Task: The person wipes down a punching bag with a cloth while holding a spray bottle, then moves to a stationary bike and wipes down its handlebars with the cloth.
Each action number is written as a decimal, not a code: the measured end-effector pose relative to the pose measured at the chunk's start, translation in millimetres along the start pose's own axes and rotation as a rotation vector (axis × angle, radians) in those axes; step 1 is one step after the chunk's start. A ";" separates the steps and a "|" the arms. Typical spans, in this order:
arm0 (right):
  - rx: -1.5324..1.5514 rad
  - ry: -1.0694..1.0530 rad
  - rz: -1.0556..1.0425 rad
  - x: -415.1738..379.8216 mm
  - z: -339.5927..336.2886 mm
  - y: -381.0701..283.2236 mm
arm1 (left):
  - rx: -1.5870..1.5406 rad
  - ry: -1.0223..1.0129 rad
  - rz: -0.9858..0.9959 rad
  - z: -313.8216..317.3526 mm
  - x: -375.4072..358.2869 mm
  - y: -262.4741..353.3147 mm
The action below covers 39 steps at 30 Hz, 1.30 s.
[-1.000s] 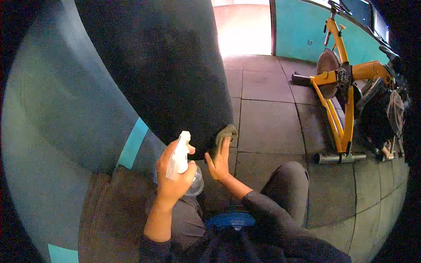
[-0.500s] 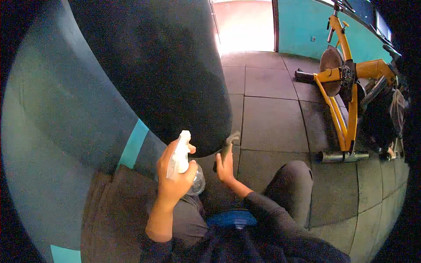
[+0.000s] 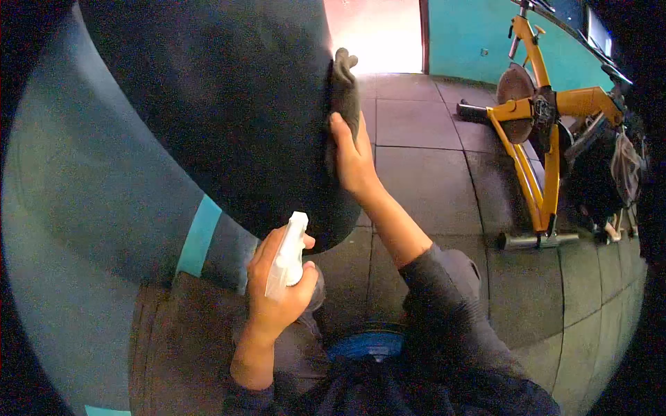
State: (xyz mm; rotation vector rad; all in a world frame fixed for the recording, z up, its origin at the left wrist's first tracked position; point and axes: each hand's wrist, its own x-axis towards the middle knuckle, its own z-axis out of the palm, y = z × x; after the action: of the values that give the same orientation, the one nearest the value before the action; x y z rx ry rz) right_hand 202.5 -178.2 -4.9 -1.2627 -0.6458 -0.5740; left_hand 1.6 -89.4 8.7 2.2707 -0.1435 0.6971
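Observation:
A large black punching bag [image 3: 222, 118] hangs in front of me, its rounded lower end just past my left hand. My left hand [image 3: 281, 298] is wrapped round the neck of a spray bottle [image 3: 288, 256] with a white trigger head and a clear body mostly hidden behind the hand. Higher up, my right hand [image 3: 355, 156] presses a dark grey cloth [image 3: 345, 93] against the bag's right side. The cloth's bunched top sticks up beyond my fingers.
A yellow exercise bike [image 3: 544, 125] stands on the right on dark floor tiles [image 3: 420, 180]. At the back are a bright doorway [image 3: 378, 35] and a teal wall [image 3: 465, 41]. A grey-blue wall with a teal stripe [image 3: 199, 236] runs along the left.
My right hand has moved up from the bag's bottom edge along its right side with the cloth. My left hand stays nearly in place with the spray bottle. The view has shifted slightly.

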 end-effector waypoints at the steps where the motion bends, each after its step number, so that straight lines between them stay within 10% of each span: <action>1: 0.100 -0.038 0.184 -2.8 -7.6 12.9 | -0.006 -0.007 0.015 0.6 0.3 0.1; 8: -0.007 0.159 1.016 -63.6 -49.2 130.2 | -0.037 0.011 0.056 -0.9 2.6 0.3; 13: 0.272 0.115 0.865 -31.4 -39.1 92.0 | -0.142 0.143 -0.004 -8.9 0.3 -10.9; 19: 0.027 0.037 0.073 -12.5 -17.8 5.4 | -0.012 0.223 0.004 -10.7 -6.0 -21.4; 29: -0.013 -0.056 0.866 -34.1 -53.8 118.0 | -0.062 0.212 -0.060 -21.8 -18.5 -30.4; 39: -0.026 -0.223 0.754 -26.3 -76.3 147.0 | -0.065 0.156 0.020 -33.8 -20.2 -39.8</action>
State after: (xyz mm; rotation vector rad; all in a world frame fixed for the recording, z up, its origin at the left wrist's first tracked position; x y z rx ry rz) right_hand 298.0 -220.6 -136.2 -1.4855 -0.2987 0.1844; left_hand -18.3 -39.6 -7.5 2.1466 -0.1127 0.8642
